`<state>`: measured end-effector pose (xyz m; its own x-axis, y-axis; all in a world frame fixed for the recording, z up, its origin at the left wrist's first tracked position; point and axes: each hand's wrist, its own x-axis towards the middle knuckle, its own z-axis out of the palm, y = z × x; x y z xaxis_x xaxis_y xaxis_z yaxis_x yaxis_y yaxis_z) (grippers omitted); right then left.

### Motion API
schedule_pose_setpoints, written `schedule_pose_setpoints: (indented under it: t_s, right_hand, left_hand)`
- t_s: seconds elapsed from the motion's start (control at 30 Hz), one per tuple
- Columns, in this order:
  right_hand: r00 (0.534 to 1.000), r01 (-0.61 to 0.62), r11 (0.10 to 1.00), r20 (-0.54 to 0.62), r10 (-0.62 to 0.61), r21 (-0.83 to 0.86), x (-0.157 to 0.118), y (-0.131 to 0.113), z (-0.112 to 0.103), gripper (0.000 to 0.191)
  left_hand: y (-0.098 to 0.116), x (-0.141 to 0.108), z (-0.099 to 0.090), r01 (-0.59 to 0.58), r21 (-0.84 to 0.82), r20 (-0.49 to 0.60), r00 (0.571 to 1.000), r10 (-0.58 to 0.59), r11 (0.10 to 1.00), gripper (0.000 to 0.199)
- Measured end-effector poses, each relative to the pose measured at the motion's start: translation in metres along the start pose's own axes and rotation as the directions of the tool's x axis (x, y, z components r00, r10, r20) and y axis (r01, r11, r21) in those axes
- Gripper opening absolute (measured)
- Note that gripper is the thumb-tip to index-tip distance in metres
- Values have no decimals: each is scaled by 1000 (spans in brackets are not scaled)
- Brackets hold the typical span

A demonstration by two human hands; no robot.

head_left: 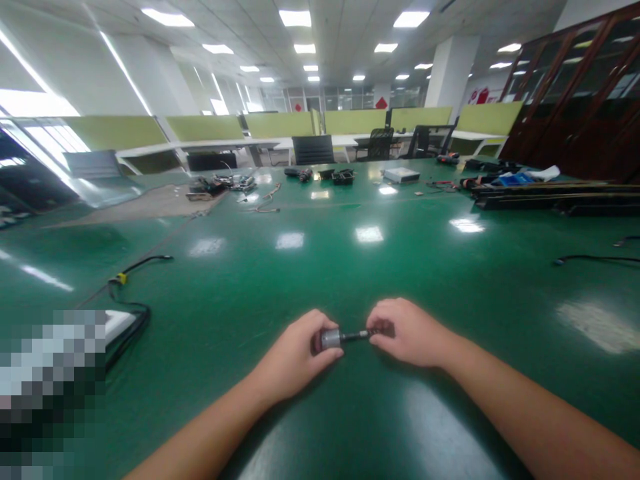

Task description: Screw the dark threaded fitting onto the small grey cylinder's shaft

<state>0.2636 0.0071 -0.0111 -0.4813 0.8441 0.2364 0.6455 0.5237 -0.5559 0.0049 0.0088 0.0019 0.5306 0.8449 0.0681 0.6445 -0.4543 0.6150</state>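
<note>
Left hand (300, 347) grips grey cylinder (331, 339); right hand (407, 333) pinches end of dark shaft (353, 337); hands apart, above green table (280, 287).

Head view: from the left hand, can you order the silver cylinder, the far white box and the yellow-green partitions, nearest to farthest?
1. Silver cylinder: held in the left hand.
2. White box: ahead, rightward, far along the table.
3. Yellow-green partitions: ahead, beyond the table.
</note>
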Motion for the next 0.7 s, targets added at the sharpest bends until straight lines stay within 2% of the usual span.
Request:
schedule_pose_setpoints:
  t_s: [0.23,0.43,0.53,0.7]
  right_hand:
    - [997,-64,994,49,60,89,0,18,-12,10]
    - [997,-39,996,77,33,84,5,7,-4,6]
    - [999,1,998,51,-4,65,9,3,1,9]
    - [998,-29,996,58,24,86,10,2,1,5]
  left_hand:
    - [-2,-1,1,-6,-9,2,1000,6,1000,18]
    - [-2,0,2,-16,-1,1,1000,16,1000,19]
    - [-2,0,2,-25,17,-27,999,25,1000,20]
    - [-2,0,2,-27,8,-43,999,28,1000,19]
